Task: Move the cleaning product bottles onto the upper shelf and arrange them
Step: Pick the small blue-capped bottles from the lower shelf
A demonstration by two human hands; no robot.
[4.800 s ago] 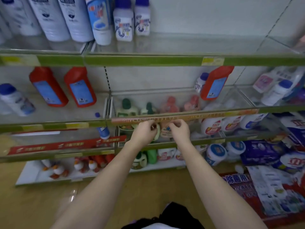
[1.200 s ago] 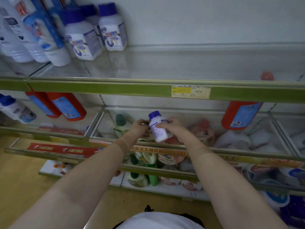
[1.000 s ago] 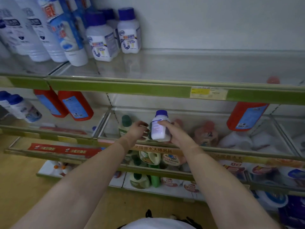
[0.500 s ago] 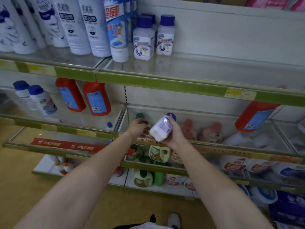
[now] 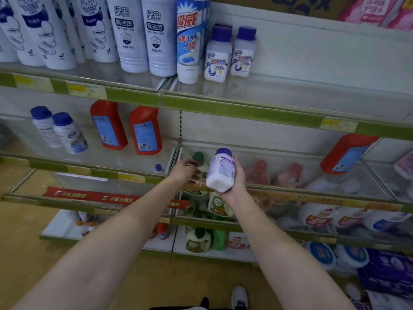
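R hand (image 5: 234, 184) grips white bottle (image 5: 221, 173) from below – purple cap tilted toward 12 o'clock, in front of mid shelf. L hand (image 5: 186, 171) at its 9 o'clock, fingers loosely curled (prob. empty). Upper shelf (image 5: 290, 108) above.

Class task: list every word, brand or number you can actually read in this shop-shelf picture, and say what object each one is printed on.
"Muscle": tall white bottle, upper shelf, left.
"洁厕灵": tall white bottle with dark label band, and its twin.
"超威": blue and white bottle.
"立白": white tub with red label, lower right.
Too small or blurred: back label of the small white bottle with purple cap in the right hand, yellow price tags, red shelf strip.
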